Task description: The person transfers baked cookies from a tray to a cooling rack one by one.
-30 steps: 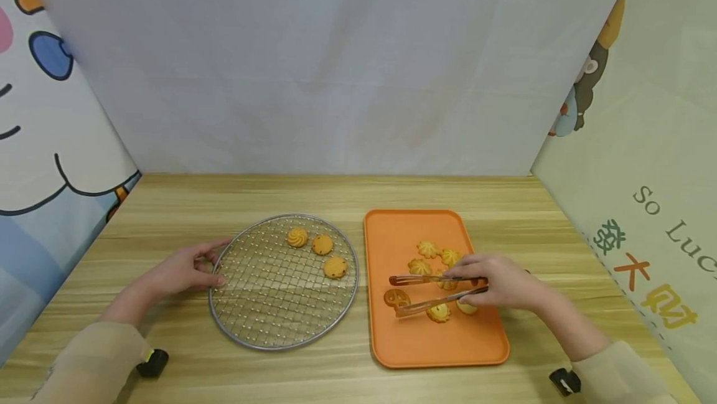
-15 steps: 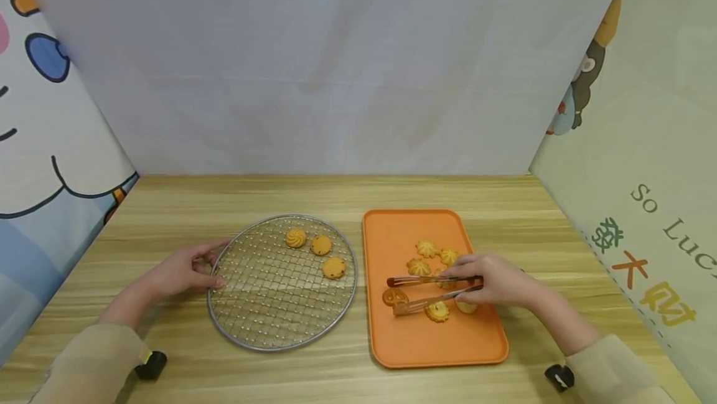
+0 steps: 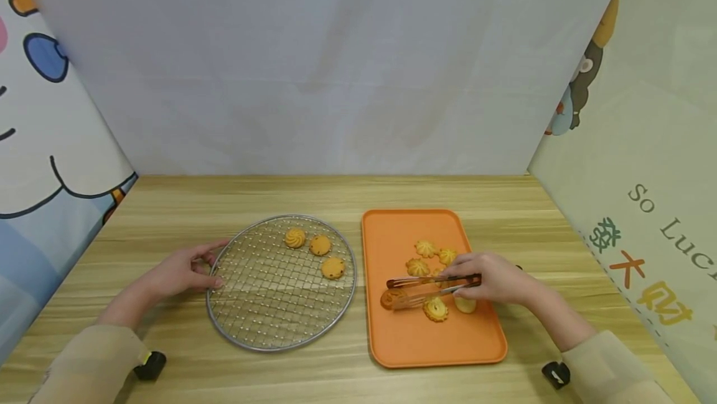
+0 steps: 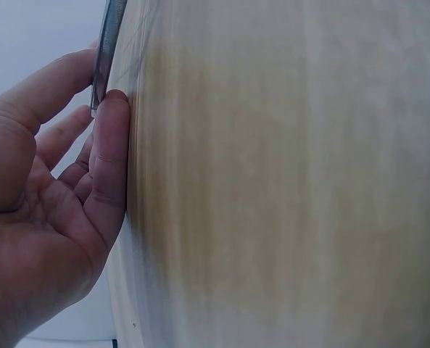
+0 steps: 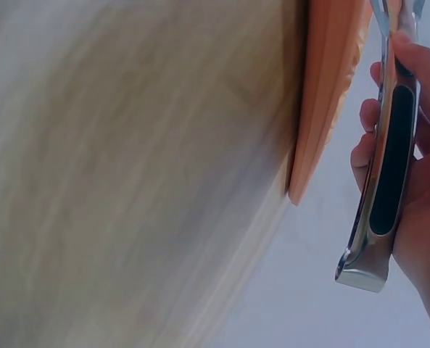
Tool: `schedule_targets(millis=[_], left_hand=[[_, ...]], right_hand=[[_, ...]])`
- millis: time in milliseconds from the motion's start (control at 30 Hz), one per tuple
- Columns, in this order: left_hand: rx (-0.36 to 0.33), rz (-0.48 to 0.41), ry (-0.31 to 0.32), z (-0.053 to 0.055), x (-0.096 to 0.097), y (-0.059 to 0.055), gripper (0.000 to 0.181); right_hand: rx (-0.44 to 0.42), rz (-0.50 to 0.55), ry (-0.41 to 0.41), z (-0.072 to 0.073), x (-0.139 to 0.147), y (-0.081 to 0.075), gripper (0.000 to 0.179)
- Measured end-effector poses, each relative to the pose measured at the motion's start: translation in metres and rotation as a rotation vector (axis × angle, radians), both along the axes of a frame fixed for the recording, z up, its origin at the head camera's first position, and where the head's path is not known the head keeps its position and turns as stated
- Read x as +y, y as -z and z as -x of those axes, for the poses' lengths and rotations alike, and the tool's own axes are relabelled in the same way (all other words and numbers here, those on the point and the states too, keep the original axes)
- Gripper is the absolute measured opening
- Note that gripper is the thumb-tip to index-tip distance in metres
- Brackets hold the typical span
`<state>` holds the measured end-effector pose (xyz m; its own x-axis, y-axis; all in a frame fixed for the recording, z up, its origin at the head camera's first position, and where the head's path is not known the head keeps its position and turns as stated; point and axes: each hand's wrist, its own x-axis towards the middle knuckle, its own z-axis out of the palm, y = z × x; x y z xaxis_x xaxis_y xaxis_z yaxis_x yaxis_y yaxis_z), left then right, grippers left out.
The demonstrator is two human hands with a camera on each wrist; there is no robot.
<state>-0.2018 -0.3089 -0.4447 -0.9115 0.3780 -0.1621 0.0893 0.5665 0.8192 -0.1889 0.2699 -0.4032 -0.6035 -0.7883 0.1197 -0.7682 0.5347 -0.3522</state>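
With thumb and fingers at its rim, my left hand pinches the left edge of a round wire rack; the rim shows between them in the left wrist view. Two round cookies and a swirl cookie lie on its mesh. My right hand grips metal tongs with dark handle inlays, over the orange tray. The tong tips point left, one behind and one in front of a brown pretzel-shaped cookie, partly covering it.
Several more cookies lie on the tray: flower-shaped ones behind the tongs, a fluted one and a pale round one in front. A strip of wooden table separates rack and tray. A white cloth hangs behind.
The tong arms have drawn closer together around the pretzel-shaped cookie, the front tip moving back over it. My left hand keeps its place on the rack's rim.
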Motion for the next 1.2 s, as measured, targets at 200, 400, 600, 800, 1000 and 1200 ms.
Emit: schedule_targets(millis=[200,400,600,800,1000,1200], left_hand=[[-0.013,0.009,-0.013,-0.0003,-0.0003,-0.0004,0.09],[-0.01,0.011,-0.013,0.0002,-0.0015,0.0009,0.091],[-0.016,0.002,-0.018,0.0006,-0.0016,0.002,0.092],[-0.018,-0.002,-0.017,0.0016,-0.0017,0.002,0.092],[-0.015,-0.012,-0.012,0.0016,-0.0021,0.0028,0.092],[-0.018,0.007,-0.018,0.002,-0.0026,0.0031,0.092]], right_hand=[[0.019,0.007,-0.001,0.0009,-0.0001,0.0008,0.029],[0.02,0.0,0.011,0.0015,-0.0003,0.0016,0.028],[0.027,-0.006,0.028,0.002,0.0001,0.0016,0.029],[0.04,-0.006,0.034,0.0026,0.0,0.0009,0.03],[0.02,0.003,0.041,0.0036,-0.0005,-0.0004,0.03],[-0.019,0.022,0.051,0.0051,-0.0036,-0.0071,0.03]])
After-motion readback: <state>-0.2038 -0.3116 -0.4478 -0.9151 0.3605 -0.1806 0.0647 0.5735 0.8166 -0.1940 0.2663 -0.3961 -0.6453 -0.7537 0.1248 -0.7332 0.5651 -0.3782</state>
